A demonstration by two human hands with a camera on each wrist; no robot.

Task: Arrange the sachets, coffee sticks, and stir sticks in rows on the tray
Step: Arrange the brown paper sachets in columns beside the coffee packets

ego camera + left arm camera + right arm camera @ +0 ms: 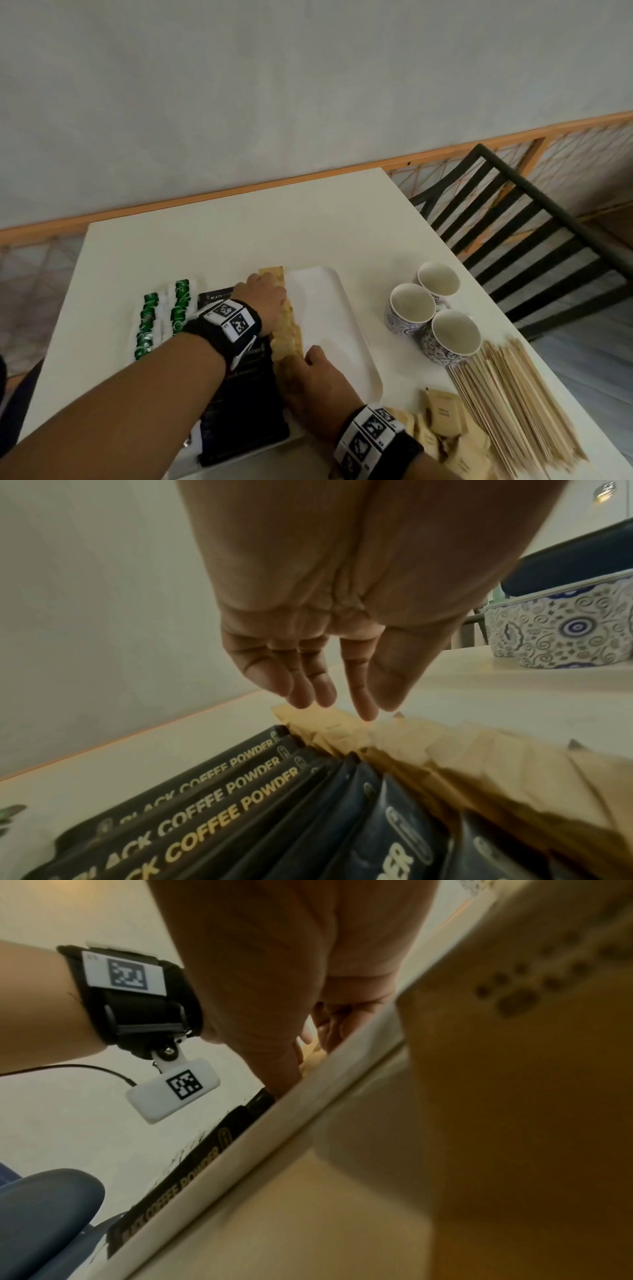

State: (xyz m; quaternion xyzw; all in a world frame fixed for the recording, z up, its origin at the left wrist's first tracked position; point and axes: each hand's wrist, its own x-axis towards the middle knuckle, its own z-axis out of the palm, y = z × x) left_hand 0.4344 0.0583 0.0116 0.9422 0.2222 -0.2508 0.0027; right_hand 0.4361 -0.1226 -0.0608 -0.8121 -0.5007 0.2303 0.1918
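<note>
A white tray on the table holds rows side by side: green-and-white sachets at the left, black coffee sticks and brown sachets. My left hand is at the far end of the brown row, and its straight fingers point down onto the brown sachets beside the coffee sticks. My right hand rests against the near end of that row, its thumb just behind the tray rim. Neither hand grips anything. Stir sticks lie in a loose pile on the table at the right.
Three patterned cups stand right of the tray. Loose brown sachets lie near the front right, beside the stir sticks. A black chair stands past the table's right edge. The tray's right half is bare.
</note>
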